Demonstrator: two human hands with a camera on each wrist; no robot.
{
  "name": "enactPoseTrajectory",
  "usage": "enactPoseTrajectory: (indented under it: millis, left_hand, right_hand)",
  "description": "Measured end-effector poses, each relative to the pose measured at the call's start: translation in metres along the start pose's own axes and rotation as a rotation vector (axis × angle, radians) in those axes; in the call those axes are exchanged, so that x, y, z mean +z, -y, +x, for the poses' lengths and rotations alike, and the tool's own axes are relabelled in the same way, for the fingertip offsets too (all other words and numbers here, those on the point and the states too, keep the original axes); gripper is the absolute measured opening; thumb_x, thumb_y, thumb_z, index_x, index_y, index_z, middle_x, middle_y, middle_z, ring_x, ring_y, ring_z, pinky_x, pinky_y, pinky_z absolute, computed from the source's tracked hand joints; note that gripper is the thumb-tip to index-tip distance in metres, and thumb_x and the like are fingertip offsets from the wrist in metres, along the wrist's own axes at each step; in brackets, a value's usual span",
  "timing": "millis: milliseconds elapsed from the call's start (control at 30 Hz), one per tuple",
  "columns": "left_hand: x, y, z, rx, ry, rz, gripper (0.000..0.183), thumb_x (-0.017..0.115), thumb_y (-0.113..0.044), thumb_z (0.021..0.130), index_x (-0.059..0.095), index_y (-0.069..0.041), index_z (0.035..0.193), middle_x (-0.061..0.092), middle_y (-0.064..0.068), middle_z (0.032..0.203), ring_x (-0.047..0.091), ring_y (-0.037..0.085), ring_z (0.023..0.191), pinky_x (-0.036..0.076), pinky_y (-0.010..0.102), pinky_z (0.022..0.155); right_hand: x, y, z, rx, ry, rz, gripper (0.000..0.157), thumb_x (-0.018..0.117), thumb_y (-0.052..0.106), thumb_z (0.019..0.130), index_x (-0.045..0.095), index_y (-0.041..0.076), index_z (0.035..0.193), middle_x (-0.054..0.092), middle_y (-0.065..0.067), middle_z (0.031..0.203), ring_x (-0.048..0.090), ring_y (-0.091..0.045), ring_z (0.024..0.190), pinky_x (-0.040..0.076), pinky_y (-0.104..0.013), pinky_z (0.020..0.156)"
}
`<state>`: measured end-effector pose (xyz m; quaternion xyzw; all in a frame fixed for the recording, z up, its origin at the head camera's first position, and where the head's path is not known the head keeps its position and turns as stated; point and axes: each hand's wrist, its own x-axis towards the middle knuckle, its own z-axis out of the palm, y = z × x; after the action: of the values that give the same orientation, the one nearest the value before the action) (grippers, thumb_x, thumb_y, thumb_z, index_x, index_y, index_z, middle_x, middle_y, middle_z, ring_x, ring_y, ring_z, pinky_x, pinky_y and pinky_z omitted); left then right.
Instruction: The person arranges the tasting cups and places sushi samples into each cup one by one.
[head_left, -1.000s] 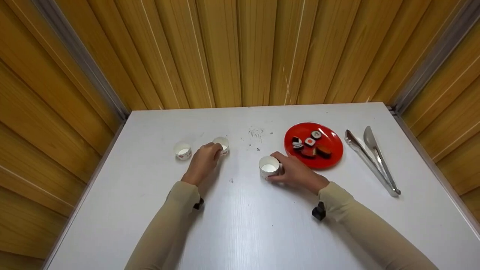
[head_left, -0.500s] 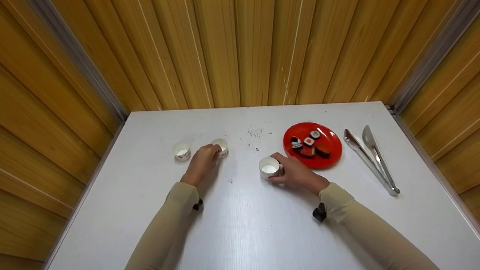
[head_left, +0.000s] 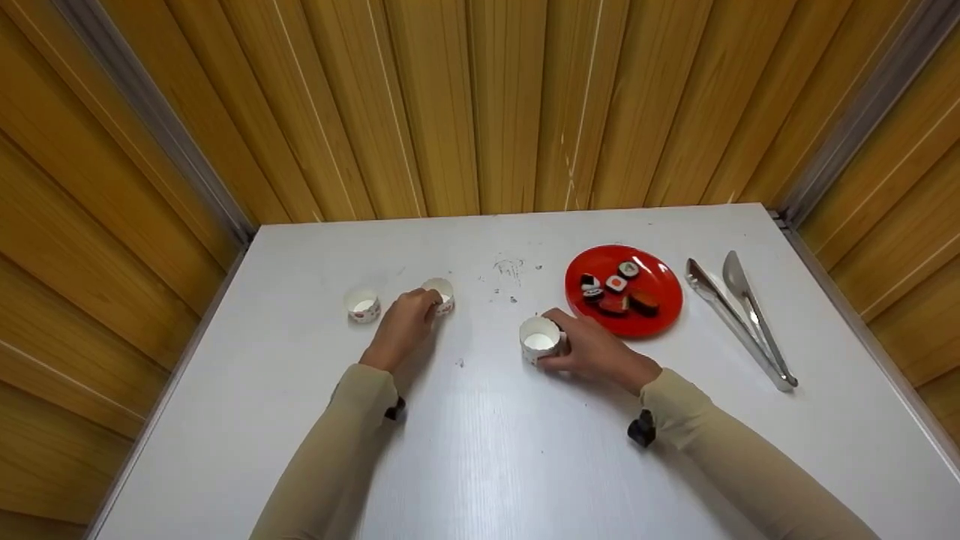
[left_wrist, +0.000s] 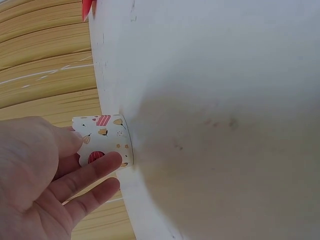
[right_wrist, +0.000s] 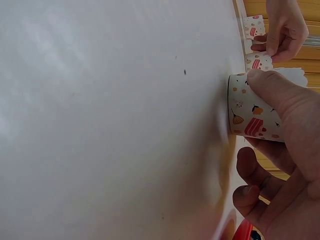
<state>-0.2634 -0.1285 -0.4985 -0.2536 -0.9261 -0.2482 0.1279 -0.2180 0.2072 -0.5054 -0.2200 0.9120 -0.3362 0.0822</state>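
My left hand pinches a white paper baking cup at its rim. In the left wrist view that cup shows a red and yellow print, with the thumb and fingers at its sides. A second baking cup stands upright to the left, untouched. Nearer the right side, my right hand grips a third baking cup between thumb and fingers. Its base meets the tabletop in the right wrist view, where the cup has a cake print. Both held cups are upright, mouths up.
A red plate with several sushi pieces lies just beyond my right hand. Metal tongs rest farther right on the white table. Wood-patterned panels rise behind the table and at both sides.
The cup in my right hand has shifted very slightly toward me. My left hand keeps its pinch on its cup; the whole head view has drifted a little.
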Motion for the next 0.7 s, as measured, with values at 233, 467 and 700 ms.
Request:
enactPoseTrajectory:
  millis: [233, 467, 700]
  left_hand:
    - [0.001, 0.002, 0.000, -0.009, 0.012, -0.005, 0.015, 0.059, 0.010, 0.098, 0.071, 0.003, 0.103, 0.071, 0.015, 0.092, 0.067, 0.023, 0.080, 0.057, 0.037, 0.071]
    - [0.000, -0.003, 0.000, -0.015, -0.008, 0.000, 0.020, 0.068, 0.008, 0.094, 0.070, 0.002, 0.112, 0.071, 0.016, 0.109, 0.071, 0.030, 0.097, 0.058, 0.039, 0.080]
    - [-0.003, -0.014, 0.003, -0.010, -0.027, 0.027, 0.021, 0.070, 0.000, 0.096, 0.069, -0.002, 0.117, 0.068, 0.015, 0.122, 0.071, 0.028, 0.098, 0.058, 0.038, 0.080]
  right_hand:
    - [0.000, 0.001, 0.000, 0.010, 0.004, 0.013, 0.061, 0.089, 0.029, 0.083, 0.057, 0.017, 0.133, 0.068, 0.001, 0.122, 0.061, -0.017, 0.108, 0.050, -0.044, 0.100]
    - [0.000, 0.002, -0.001, 0.021, 0.009, 0.011, 0.061, 0.089, 0.028, 0.083, 0.056, 0.017, 0.133, 0.068, 0.000, 0.125, 0.060, -0.018, 0.110, 0.050, -0.045, 0.101]
    - [0.000, 0.003, -0.001, 0.007, -0.016, -0.034, 0.061, 0.089, 0.031, 0.081, 0.058, 0.018, 0.131, 0.068, 0.001, 0.123, 0.061, -0.019, 0.111, 0.049, -0.047, 0.101]
